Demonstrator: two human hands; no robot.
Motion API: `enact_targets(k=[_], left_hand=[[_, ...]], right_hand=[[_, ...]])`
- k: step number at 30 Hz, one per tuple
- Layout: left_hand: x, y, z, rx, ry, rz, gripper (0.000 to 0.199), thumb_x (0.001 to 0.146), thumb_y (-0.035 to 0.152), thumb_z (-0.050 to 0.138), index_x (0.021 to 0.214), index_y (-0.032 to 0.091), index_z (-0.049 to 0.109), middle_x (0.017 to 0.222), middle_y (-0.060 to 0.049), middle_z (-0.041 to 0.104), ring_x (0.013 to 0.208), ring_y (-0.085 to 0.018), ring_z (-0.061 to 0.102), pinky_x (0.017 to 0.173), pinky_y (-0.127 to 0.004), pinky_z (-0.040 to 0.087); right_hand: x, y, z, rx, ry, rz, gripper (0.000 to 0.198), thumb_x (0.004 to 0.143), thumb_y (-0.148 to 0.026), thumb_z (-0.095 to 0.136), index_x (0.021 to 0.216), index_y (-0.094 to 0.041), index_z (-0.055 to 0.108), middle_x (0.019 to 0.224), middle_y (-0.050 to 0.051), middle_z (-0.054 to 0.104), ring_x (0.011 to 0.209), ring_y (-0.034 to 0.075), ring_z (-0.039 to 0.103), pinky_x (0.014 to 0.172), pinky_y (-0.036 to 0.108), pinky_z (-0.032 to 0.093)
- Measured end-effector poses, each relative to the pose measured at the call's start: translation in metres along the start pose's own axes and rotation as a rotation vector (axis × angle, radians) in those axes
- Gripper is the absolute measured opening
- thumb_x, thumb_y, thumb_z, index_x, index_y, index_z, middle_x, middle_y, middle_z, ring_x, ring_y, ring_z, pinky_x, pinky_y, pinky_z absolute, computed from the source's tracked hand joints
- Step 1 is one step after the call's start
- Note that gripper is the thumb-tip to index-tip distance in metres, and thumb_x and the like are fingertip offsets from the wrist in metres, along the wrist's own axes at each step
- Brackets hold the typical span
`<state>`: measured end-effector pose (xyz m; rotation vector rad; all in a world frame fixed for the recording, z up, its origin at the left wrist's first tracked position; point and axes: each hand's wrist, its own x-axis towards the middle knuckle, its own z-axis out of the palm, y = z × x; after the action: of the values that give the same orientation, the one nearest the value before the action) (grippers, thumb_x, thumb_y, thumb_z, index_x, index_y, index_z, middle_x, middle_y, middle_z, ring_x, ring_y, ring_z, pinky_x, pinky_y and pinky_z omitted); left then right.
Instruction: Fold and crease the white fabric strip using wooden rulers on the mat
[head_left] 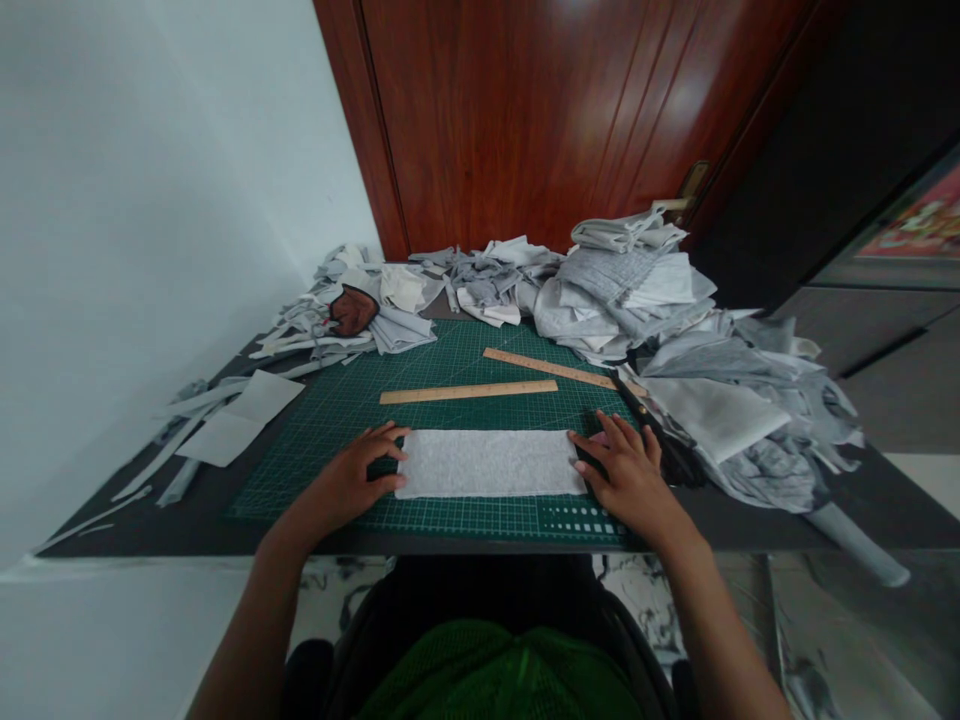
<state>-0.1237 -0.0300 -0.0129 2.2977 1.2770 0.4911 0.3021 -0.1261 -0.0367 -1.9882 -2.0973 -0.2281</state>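
A light grey rectangle of fabric (489,464) lies flat and lengthwise on the green cutting mat (315,470). At its left end my left hand (354,478) rests with fingers apart, the fingertips and thumb touching the fabric's short edge. My right hand (630,472) is spread over the other end, thumb and index finger on the right corners. Something small and pinkish shows partly under the right hand's fingers; I cannot make out what. Just beyond the fabric lies a wooden ruler (469,391), with a second wooden ruler (551,368) slanting behind it.
Grey fabric piles (622,290) crowd the back and right. Scraps with a brown cloth piece (353,311) lie at back left, pale sheets (240,418) nearer. A black-handled tool (636,400) sits beside my right hand. White wall (187,200) left, wooden door (510,120) behind.
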Motion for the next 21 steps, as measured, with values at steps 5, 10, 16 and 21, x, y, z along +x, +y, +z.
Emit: enact_targets(k=[5,10,16,21], left_hand=[[-0.003,0.000,-0.001,-0.012,-0.026,-0.004,0.024,0.084,0.036,0.066,0.106,0.026,0.067,0.152,-0.005,0.058,0.154,-0.030,0.037,0.128,-0.055,0.024],[-0.005,0.001,-0.002,-0.019,-0.027,-0.010,0.040,0.084,0.032,0.067,0.123,0.026,0.065,0.154,-0.005,0.056,0.153,-0.028,0.038,0.129,-0.052,0.023],[-0.007,0.001,-0.002,-0.006,-0.010,-0.004,0.050,0.084,0.031,0.069,0.134,0.026,0.064,0.152,-0.005,0.058,0.152,-0.028,0.040,0.129,-0.050,0.024],[-0.007,-0.001,-0.003,-0.012,-0.004,0.008,0.044,0.084,0.033,0.070,0.127,0.024,0.069,0.154,-0.007,0.056,0.152,-0.028,0.040,0.128,-0.051,0.027]], right_hand=[[-0.001,-0.004,0.000,-0.045,0.005,0.002,0.040,0.102,-0.034,0.052,0.139,-0.034,0.067,0.159,0.013,0.049,0.147,0.039,0.040,0.118,0.070,0.023],[-0.004,-0.005,0.004,-0.089,0.033,-0.007,0.040,0.103,-0.034,0.048,0.138,-0.035,0.068,0.159,0.012,0.049,0.146,0.038,0.041,0.118,0.069,0.025],[-0.006,-0.002,0.010,-0.091,0.026,-0.008,0.042,0.103,-0.035,0.047,0.139,-0.033,0.068,0.160,0.014,0.047,0.146,0.040,0.041,0.118,0.070,0.024],[-0.006,0.000,0.009,-0.091,0.018,-0.014,0.042,0.103,-0.036,0.046,0.139,-0.033,0.068,0.158,0.015,0.048,0.147,0.040,0.040,0.118,0.070,0.023]])
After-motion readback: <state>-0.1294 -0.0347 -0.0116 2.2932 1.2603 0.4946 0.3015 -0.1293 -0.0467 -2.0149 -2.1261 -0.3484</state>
